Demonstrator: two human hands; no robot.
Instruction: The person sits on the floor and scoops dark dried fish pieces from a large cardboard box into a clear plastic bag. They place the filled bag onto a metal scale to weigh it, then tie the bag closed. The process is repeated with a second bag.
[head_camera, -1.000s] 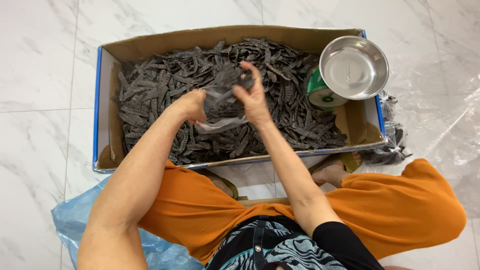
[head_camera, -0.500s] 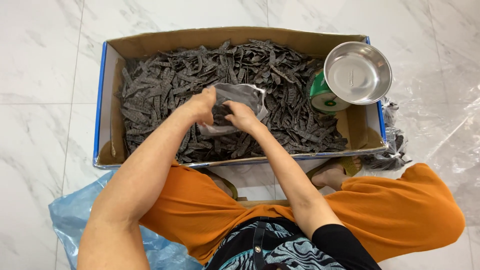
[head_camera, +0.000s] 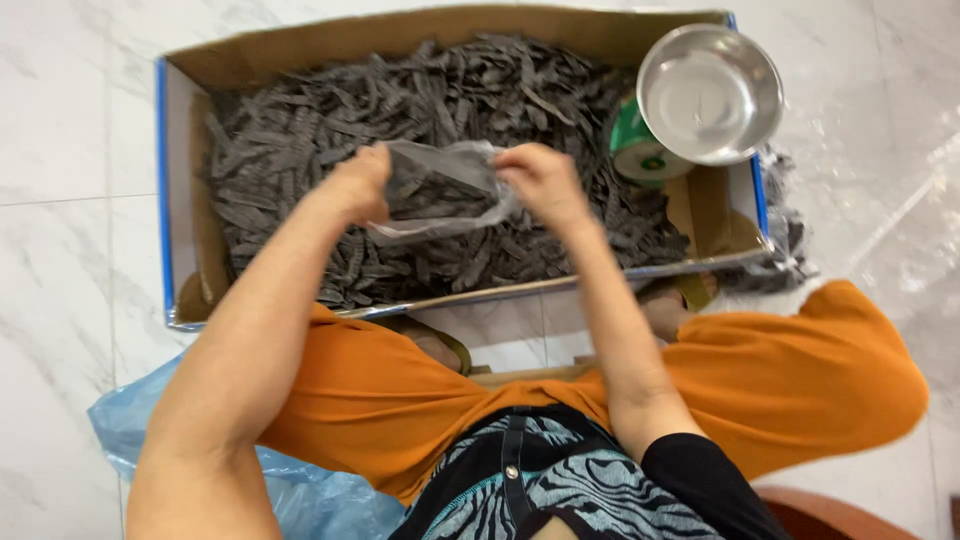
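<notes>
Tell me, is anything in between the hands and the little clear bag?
No, nothing visible is. The left hand and the right hand both grip the bag directly, one at each end. It hangs over the dark strips in the box.

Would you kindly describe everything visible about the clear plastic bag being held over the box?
The clear plastic bag is thin, see-through and crumpled, with dark strips showing inside. It hangs stretched sideways between the left hand and right hand, each pinching one end, just above the dark grey strips filling the cardboard box.
</notes>
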